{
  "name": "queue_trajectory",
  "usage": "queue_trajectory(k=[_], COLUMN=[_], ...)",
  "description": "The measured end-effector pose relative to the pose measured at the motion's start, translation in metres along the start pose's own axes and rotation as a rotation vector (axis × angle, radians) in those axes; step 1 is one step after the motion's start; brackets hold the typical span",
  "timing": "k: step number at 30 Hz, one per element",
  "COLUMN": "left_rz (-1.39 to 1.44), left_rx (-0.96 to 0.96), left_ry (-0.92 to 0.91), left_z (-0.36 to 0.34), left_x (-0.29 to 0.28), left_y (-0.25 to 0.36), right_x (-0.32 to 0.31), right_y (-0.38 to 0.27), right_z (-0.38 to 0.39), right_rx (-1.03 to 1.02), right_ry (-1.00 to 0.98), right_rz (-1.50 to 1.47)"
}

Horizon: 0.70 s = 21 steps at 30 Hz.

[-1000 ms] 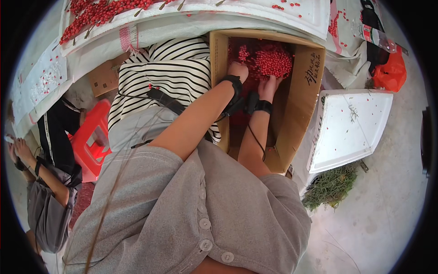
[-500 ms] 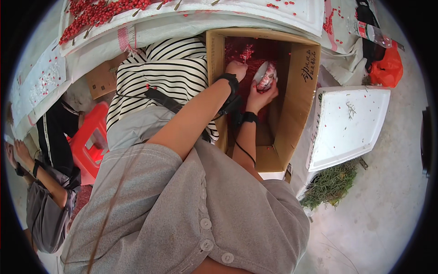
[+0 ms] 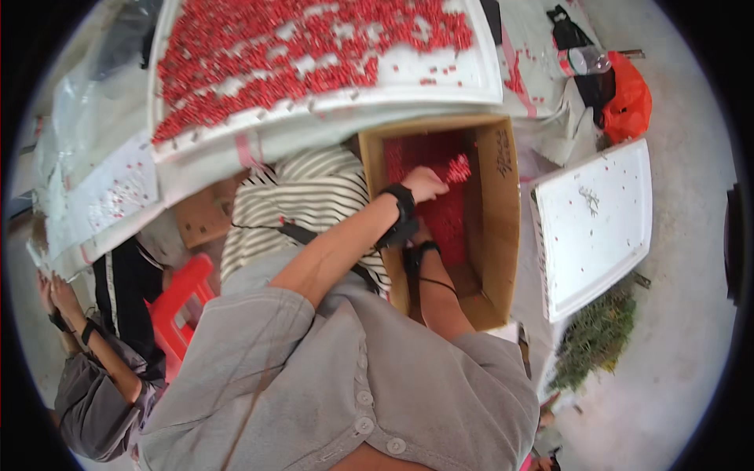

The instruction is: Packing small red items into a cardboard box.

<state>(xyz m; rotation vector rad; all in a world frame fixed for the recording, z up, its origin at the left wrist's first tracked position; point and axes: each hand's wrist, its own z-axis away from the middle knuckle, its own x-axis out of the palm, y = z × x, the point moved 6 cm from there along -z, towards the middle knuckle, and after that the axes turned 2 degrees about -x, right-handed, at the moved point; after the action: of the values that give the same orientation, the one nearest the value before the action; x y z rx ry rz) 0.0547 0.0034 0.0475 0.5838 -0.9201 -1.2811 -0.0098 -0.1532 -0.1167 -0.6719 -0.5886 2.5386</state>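
Observation:
My left hand (image 3: pixel 425 184) is closed on the stem end of a small sprig of red berries (image 3: pixel 459 169). It holds the sprig over the inside of a deep cardboard box (image 3: pixel 501 228), with the berries pointing up and to the right. Inside the box lies a mass of red berries (image 3: pixel 444 208). My right hand (image 3: pixel 421 231) is lower in the box, below the left one. Its fingers are blurred and mostly covered by my left wrist, so what it holds cannot be made out.
Beyond the box, a white foam tray (image 3: pixel 330 98) carries many red berry sprigs. To the right stand a white foam lid (image 3: pixel 597 228), a pile of green twigs (image 3: pixel 597 334), a plastic bottle (image 3: pixel 585 60) and an orange bag (image 3: pixel 628 94). Another person's hands (image 3: pixel 61 297) are at far left, near a red stool (image 3: pixel 177 310).
The view has tilted up, showing more of the tray. My right hand has drawn back under the left wrist, and the white-and-red rounded object it held is out of sight. The left still grips berries.

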Motion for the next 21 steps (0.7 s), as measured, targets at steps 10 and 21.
queue_trajectory(k=[10,21], left_rz=[-0.02,0.267], left_rx=[0.338,0.191], left_ry=[0.258,0.516], left_z=[0.074,0.08], left_x=[-0.089,-0.124], left_y=[0.128,0.124], right_x=[0.018,0.001], right_y=[0.029,-0.007], right_z=[-0.041,0.008], right_rx=[-0.008,0.151], right_ry=[0.049,0.071], right_rz=[-0.04,0.106])
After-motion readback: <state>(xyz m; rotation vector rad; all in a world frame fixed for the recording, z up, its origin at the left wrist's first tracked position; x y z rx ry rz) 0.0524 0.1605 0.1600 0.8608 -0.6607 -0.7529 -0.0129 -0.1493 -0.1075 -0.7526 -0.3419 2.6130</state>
